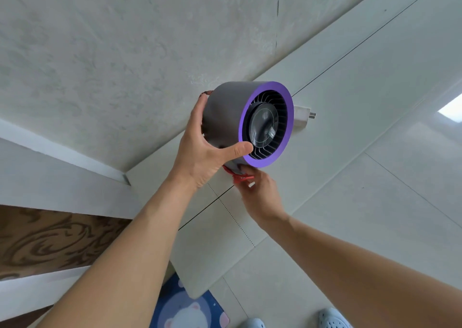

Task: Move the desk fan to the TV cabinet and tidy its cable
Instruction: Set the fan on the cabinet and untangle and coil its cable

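1. Pale tiled floor [375, 227] with thin dark grout lines fills the space below the desk fan, and a textured off-white wall [100, 52] rises behind the fan.
2. The desk fan [246, 123] is held in the air, clear of any surface, a grey drum with a purple ring around a dark slatted grille that faces the camera.
3. The left hand [203, 150] wraps the fan's drum from its near side, thumb pressed against the purple ring and fingers [200, 107] curled over the back edge, so it grips the body firmly.
4. The right hand [258, 190] sits just under the fan, its fingers pinched closed around a red cable [236, 177] that runs up against the fan's underside.
5. A small white connector [251, 184] pokes out beside that pinch, close below the fan.
6. A white plug block [301, 117] with metal prongs shows just behind the fan's far edge.
7. Well below the fan, a blue mat [185, 307] with a cartoon bear lies on the floor, and light blue clogs [332, 319] show beside it.
8. A brown patterned panel [50, 240] lies far from the fan, beneath white ledges [62, 177].
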